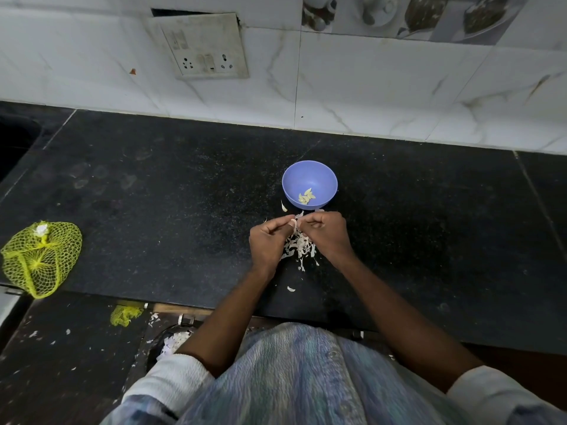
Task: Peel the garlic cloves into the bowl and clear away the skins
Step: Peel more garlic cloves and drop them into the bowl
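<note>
**Both hands on one clove, just short of the bowl**

The person stands at the black counter (153,210) with both hands drawn together over a heap of papery skins (299,245). The left hand (270,240) and the right hand (325,231) are each curled, fingertips meeting, and between them they pinch a single garlic clove (293,223), pale and small against the dark stone. Just beyond the knuckles sits the blue bowl (310,176), with a few peeled cloves (306,196) lying in its bottom. One unpeeled clove (283,205) lies on the counter beside the bowl's left edge, and a stray bit of skin (291,289) lies nearer the counter's front edge. Far off to the left rests a yellow net bag (40,259). On the tiled wall behind is a switch plate (202,47).
</note>
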